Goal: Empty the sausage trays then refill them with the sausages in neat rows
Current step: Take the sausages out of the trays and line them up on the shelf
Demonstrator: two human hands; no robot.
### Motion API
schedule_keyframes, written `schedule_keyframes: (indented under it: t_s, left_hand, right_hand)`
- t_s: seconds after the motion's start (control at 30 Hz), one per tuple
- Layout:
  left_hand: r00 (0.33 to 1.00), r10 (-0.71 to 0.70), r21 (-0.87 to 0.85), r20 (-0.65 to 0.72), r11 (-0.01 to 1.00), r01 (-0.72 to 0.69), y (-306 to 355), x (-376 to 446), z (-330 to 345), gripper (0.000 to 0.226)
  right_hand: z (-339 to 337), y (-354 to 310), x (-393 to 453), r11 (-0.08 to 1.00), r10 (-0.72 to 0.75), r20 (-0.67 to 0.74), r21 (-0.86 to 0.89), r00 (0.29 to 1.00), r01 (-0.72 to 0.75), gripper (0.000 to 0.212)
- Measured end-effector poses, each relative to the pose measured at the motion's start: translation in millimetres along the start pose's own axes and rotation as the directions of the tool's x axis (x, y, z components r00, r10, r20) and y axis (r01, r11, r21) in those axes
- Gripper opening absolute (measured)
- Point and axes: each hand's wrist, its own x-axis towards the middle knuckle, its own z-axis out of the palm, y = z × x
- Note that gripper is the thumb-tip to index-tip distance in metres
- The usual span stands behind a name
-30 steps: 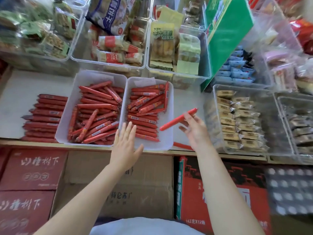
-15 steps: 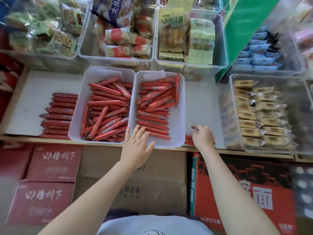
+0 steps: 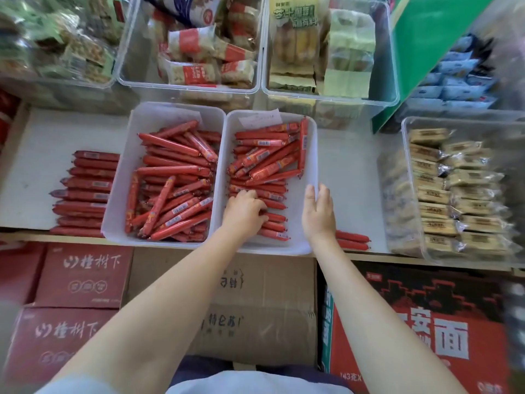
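Sausages in red wrappers are heaped loosely in the far part of the right white tray, while a neat row is laid across its near part. The left hand is set down inside this tray, its fingers curled over the sausages of the near row; whether any is actually gripped cannot be told. The right hand is held at the tray's right rim, fingers straight and pressed together, touching the rim and holding nothing. Just beside it, the left white tray is filled with a jumbled pile of sausages lying at many angles. A tidy stack of sausages is laid on the shelf to the left of the trays, and two more sausages lie on the shelf just right of the right wrist. Clear bins of wrapped snacks are ranged behind, and another clear bin of packets stands to the right. Cardboard cartons are stacked below the shelf.
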Motion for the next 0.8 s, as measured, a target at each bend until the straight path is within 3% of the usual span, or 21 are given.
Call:
schedule_keyframes:
  t_s: [0.3,0.4,0.53,0.6,0.67,0.73,0.8]
  left_hand:
    - [0.989,0.139,0.144,0.057,0.979,-0.146,6,-6,0,0.016]
    - [0.995,0.102,0.011,0.014,0.995,-0.102,6,-9,2,0.012]
    - [0.997,-0.037,-0.289,-0.069,0.957,0.015,13,-16,-20,0.031]
    - [0.986,-0.162,-0.554,-0.042,0.825,0.112,24,-24,-40,0.018]
    - [0.964,-0.257,-0.844,0.067,0.500,0.192,36,-36,-59,0.010]
    - [0.960,-0.238,-0.960,0.148,0.200,0.198,45,-48,-67,0.011]
    - [0.968,-0.203,-0.978,0.149,0.113,0.174,53,-55,-66,0.014]
  right_hand:
    - [1,2,-2,1.000,-0.009,-0.010,-0.002,1.000,0.009,0.058]
    - [0,1,-3,1.000,-0.016,-0.012,0.005,1.000,0.016,0.057]
    - [-2,-2,-5,0.998,-0.036,-0.047,0.057,0.998,0.039,0.051]
    - [-8,-7,-12,0.988,-0.130,-0.161,0.059,0.978,0.141,0.045]
    - [-20,-17,-24,0.964,-0.213,-0.213,0.111,0.954,0.240,0.032]
    - [-35,-28,-38,0.943,-0.229,-0.014,0.245,0.973,0.225,0.024]
    - [-49,-35,-47,0.951,-0.205,0.283,0.286,0.937,0.121,0.023]
